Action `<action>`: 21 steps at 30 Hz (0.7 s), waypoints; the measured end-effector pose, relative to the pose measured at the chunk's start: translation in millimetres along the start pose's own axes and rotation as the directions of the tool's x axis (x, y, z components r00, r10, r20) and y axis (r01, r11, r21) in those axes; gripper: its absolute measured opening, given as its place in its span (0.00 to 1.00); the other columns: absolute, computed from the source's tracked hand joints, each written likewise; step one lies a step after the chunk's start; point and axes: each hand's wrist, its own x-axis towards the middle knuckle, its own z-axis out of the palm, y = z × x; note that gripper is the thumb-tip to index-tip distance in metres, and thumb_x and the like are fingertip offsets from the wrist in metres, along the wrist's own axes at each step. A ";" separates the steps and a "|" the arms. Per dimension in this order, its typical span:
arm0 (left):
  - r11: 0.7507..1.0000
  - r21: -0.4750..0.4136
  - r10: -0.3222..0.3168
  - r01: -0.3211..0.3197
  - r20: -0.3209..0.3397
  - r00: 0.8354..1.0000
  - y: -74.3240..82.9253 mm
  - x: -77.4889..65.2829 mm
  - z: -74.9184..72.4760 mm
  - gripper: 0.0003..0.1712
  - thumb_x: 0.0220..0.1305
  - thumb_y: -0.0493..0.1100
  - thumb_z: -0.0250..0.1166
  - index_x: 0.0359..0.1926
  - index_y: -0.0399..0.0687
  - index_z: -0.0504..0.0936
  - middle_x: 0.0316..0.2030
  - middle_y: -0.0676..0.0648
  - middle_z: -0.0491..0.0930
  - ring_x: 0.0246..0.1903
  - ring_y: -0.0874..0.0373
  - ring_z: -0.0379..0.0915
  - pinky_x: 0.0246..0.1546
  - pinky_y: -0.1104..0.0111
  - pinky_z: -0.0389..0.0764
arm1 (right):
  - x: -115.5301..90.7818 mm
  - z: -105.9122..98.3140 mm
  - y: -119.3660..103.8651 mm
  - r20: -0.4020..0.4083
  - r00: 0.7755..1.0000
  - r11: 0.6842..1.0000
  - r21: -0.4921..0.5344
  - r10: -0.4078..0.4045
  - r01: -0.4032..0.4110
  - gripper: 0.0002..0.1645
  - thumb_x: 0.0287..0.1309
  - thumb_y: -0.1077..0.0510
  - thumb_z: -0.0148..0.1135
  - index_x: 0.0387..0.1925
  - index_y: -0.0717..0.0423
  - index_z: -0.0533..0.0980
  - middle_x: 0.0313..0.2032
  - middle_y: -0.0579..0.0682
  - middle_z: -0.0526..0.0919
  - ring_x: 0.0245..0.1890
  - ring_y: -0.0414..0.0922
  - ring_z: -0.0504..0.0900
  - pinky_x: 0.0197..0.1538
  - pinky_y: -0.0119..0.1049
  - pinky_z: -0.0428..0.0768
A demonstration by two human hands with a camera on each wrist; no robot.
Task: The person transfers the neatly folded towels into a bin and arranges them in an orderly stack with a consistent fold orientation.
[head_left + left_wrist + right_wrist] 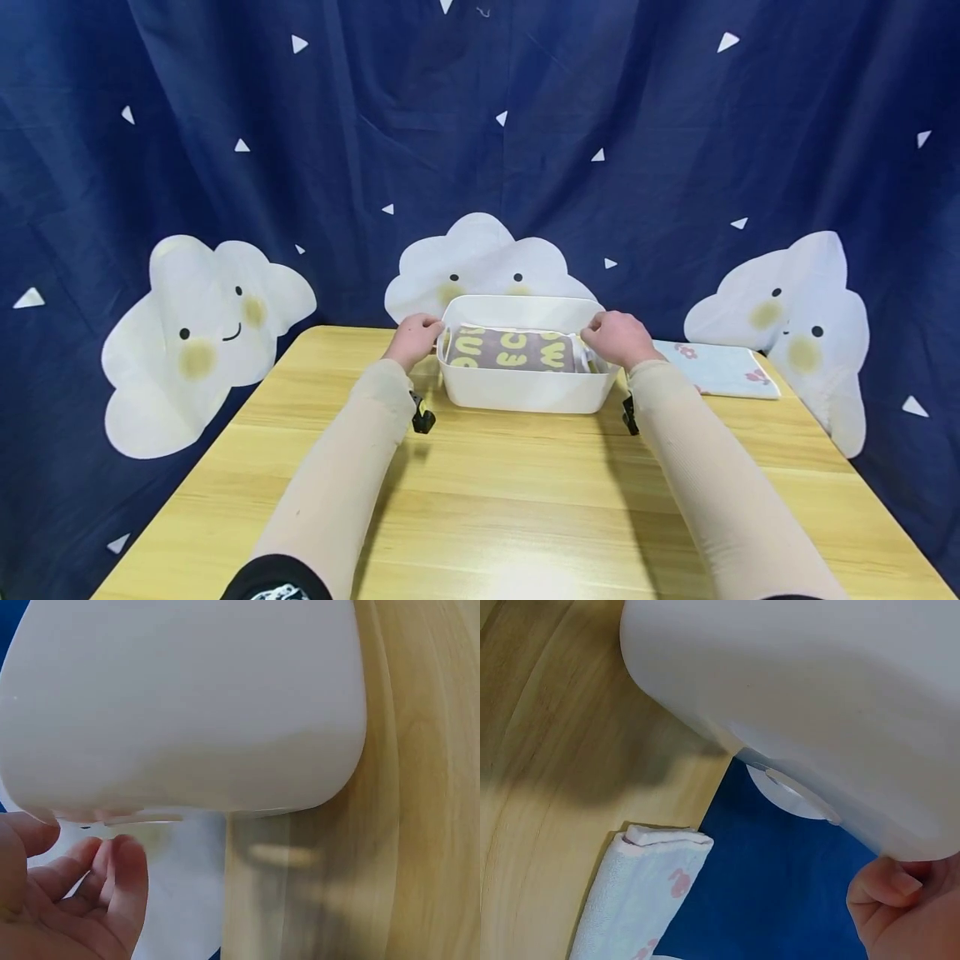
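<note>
One left hand [413, 340], one right hand [621, 337] grip ends of smooth, round-cornered white basket [523, 392]; folded lettered cloth [497, 348] inside.

Left hand [415, 340], right hand [622, 337] outstretched forward

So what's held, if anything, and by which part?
The bin, by its rim: left hand at the left end, right hand at the right end.

Plastic, cloth, wood.
Looks smooth on the white oblong plastic basket [525, 393], fuzzy on the pale-blue folded cloth towel [641, 892], glossy on the yellow wooden table [510, 492].
</note>
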 end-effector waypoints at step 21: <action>0.859 -0.432 -0.229 0.275 0.157 0.961 -1.8 3.2 3.5 0.24 0.72 0.44 0.50 0.61 0.32 0.67 0.51 0.32 0.73 0.39 0.51 0.75 0.47 0.63 0.75 | -11.3 -3.2 25.6 -0.100 0.995 0.938 0.346 0.016 0.020 0.22 0.66 0.45 0.47 0.53 0.56 0.71 0.43 0.56 0.73 0.41 0.53 0.70 0.44 0.47 0.69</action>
